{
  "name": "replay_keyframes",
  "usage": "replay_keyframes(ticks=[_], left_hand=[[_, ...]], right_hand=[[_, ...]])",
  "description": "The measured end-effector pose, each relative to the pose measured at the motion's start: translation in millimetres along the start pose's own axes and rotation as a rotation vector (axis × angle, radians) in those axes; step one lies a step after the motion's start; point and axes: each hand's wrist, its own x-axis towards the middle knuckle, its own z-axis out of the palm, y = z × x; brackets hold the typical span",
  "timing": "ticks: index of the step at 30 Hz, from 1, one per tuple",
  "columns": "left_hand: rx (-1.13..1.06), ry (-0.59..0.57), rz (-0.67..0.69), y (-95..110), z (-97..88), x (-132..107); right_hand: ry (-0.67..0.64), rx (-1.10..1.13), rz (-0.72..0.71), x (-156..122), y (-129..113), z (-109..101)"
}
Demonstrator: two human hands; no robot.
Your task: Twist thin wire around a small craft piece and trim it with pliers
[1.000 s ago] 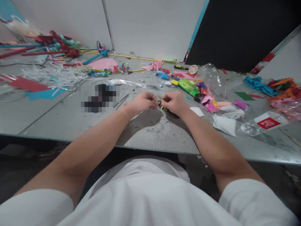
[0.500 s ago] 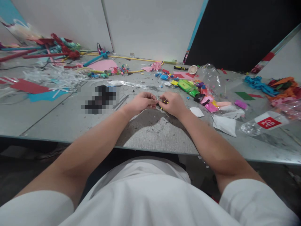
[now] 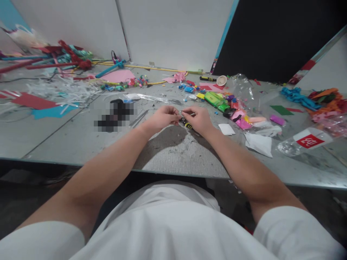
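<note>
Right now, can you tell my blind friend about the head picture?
Someone's left hand and right hand nearly meet by a black and yellow tool on a gray table. Colorful packets and a plastic bottle lie to the right.

At right the bottle [image 3: 303, 142] is clear, glossy plastic, at centre the tabletop [image 3: 187, 155] looks rough and scuffed, and at bottom the shirt [image 3: 173, 224] is matt cloth.

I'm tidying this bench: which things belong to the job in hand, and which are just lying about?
Likely in use:
black-and-yellow tool by the right hand
anything pinched: too small to tell

Apparently lying about:
clear plastic bottle
red paper
green packet
</note>
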Motion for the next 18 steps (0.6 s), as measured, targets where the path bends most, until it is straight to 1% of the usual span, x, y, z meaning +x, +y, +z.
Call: replay_keyframes(ticks=[3, 10, 13, 18], left_hand=[[0.024, 0.017, 0.028, 1, 1.2, 0], [0.089, 0.076, 0.095, 1, 4.9, -3], [0.112, 0.09, 0.116, 3, 6.8, -4], [0.141, 0.101, 0.161, 5, 9.1, -9]], right_hand=[[0.053, 0.037, 0.035, -1, 1, 4], [0.222, -0.031, 0.0, -6, -3, 14], [0.245, -0.031, -0.013, -9, -6, 16], [0.243, -0.045, -0.013, -10, -8, 16]])
